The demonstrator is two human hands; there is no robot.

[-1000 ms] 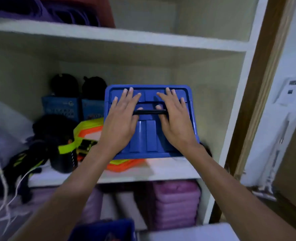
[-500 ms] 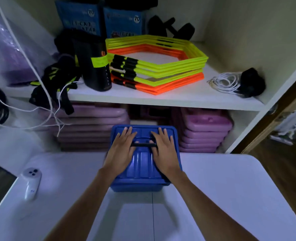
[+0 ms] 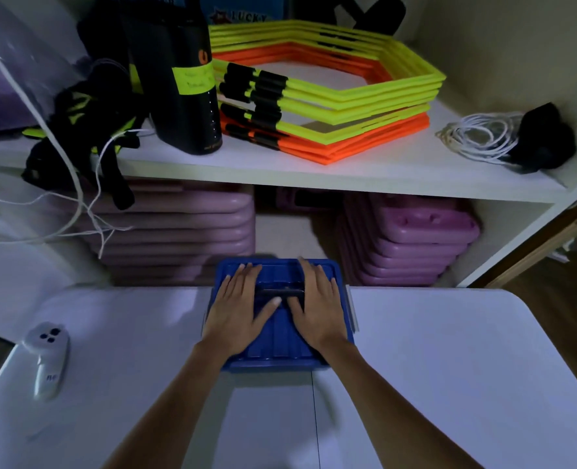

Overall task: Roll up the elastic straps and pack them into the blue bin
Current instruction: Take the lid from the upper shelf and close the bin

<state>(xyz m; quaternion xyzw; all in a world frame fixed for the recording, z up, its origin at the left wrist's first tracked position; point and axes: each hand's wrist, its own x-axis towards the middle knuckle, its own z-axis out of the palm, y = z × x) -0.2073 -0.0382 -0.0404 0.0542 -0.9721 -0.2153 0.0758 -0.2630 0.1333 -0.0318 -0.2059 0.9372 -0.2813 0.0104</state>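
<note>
The blue bin (image 3: 280, 340) stands with its lid on at the far edge of the white table (image 3: 449, 367). My left hand (image 3: 236, 316) and my right hand (image 3: 321, 309) lie on the lid with fingers spread. Both thumbs are hooked at the black handle (image 3: 280, 293) in the lid's middle. A tangle of black and neon-yellow straps (image 3: 77, 130) hangs over the left end of the white shelf (image 3: 280, 174) behind the table. The lid hides what is inside the bin.
A white hand controller (image 3: 47, 357) lies at the table's left edge. On the shelf are a black bottle (image 3: 185, 79), stacked yellow and orange hexagon rings (image 3: 331, 93) and a coiled white cord (image 3: 480, 137). Purple step blocks (image 3: 409, 242) are stacked below.
Both hands brought the blue bin down from the shelf onto the table. Since half a second ago it has stayed at the table's far edge, and the view has moved closer.
</note>
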